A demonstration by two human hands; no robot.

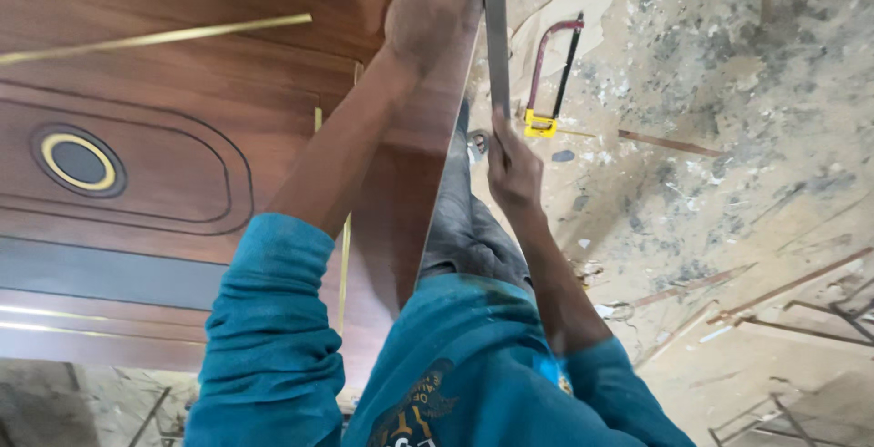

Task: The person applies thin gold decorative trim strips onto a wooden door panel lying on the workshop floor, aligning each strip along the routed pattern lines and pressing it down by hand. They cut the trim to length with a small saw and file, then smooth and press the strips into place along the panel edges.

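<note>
Metal strip (496,33) between both raised hands (512,169)

I see a dusty, paint-spattered concrete floor (728,119) bearing a hacksaw (551,74) with a yellow end, thin wooden strips (674,144) and scattered offcuts (801,310).

Door panel (182,137), brown with brass inlay strips, fills the left side; its edge runs down the middle, walling off sideways passage. Left hand (432,5) lies on the panel's top corner. Right hand (512,169) grips a grey metal strip (496,37) standing along the edge. Right of it, open floor (728,137). Hacksaw (551,74) lies near the strip. Loose wooden slats (792,288) scattered lower right.
</note>
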